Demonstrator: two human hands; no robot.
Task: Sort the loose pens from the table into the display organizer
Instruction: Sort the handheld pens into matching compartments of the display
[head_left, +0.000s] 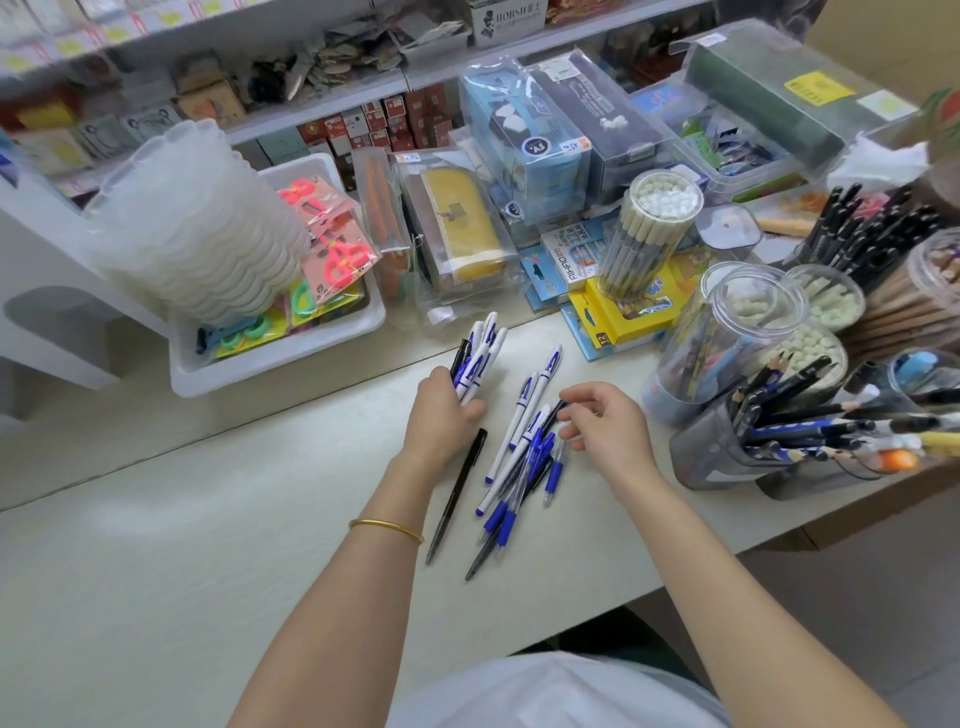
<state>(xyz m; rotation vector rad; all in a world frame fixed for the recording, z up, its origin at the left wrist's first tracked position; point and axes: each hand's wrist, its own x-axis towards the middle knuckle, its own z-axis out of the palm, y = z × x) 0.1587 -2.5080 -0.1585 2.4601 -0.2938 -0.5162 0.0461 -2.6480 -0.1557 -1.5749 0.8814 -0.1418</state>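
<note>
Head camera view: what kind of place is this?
Probably a stationery shop: packaged pencil cases carrying price stickers, clear tubs of pencils, and shelves stocked with small boxed goods.

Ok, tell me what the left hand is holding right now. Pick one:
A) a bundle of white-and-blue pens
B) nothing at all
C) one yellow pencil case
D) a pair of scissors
A: the left hand has its fingers curled round a bundle of white-and-blue pens that fans out past its knuckles.
</note>
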